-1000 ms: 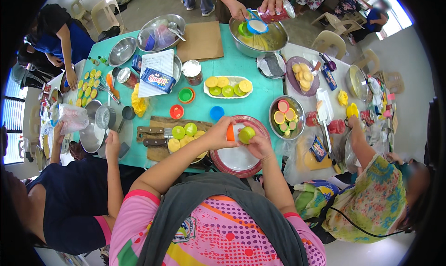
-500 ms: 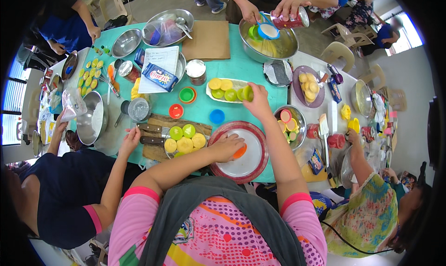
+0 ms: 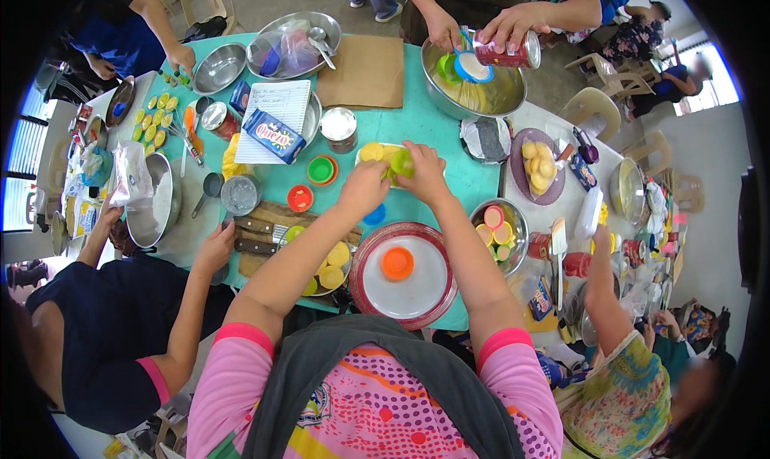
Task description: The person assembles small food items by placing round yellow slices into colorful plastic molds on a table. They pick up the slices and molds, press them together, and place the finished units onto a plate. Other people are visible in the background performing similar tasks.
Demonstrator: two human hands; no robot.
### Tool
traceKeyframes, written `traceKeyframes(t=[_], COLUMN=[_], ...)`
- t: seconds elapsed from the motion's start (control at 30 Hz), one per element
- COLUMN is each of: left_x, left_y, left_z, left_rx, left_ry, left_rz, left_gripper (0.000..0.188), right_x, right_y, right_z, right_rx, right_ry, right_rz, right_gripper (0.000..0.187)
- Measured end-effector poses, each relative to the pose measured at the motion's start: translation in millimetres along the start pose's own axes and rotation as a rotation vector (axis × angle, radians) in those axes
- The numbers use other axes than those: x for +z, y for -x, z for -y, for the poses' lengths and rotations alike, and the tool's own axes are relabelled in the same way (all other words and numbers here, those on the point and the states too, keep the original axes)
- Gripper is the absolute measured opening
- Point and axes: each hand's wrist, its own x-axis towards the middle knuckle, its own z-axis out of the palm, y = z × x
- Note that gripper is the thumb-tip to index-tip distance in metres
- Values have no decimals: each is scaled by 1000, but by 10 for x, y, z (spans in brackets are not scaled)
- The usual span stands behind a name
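Head view: the right hand (image 3: 423, 172) pinches a small green mould cup (image 3: 402, 163) over the white tray of cups (image 3: 370, 152), toward twelve o'clock from the red-rimmed white plate (image 3: 405, 276); the left hand (image 3: 362, 188), at nine o'clock of the right, curls beside it, its grasp hidden; an orange cup (image 3: 397, 263) sits on the plate's centre; a steel bowl of moulds (image 3: 498, 226) lies at three o'clock of the plate.
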Motion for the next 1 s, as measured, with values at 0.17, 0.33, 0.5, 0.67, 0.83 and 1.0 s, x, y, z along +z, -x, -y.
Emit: traceKeyframes(t=[0.17,0.33,0.5,0.67,0.83,1.0], left_x=[-58,-161,-69,15,92,-170], left_y=[-339,-561,-675,-687,-677,-674], left_z=[24,-47,5,2,72,73], left_rx=[316,376,515,542,457,279], left_ry=[-179,-340,-414,-365,-281,-65], left_rz=[-3,225,282,261,224,72], left_gripper=[70,77,72,73,69,64], right_x=[90,53,-18,-74,-116,-91], right_y=[-43,-3,52,92,91,97], right_z=[-9,-79,-124,-189,-286,-294], right_rx=[-39,-6,-10,-4,17,18], right_ry=[-35,-29,-90,-130,-226,-28], right_rz=[-30,45,102,129,22,-52], right_gripper=[92,105,111,97,90,68])
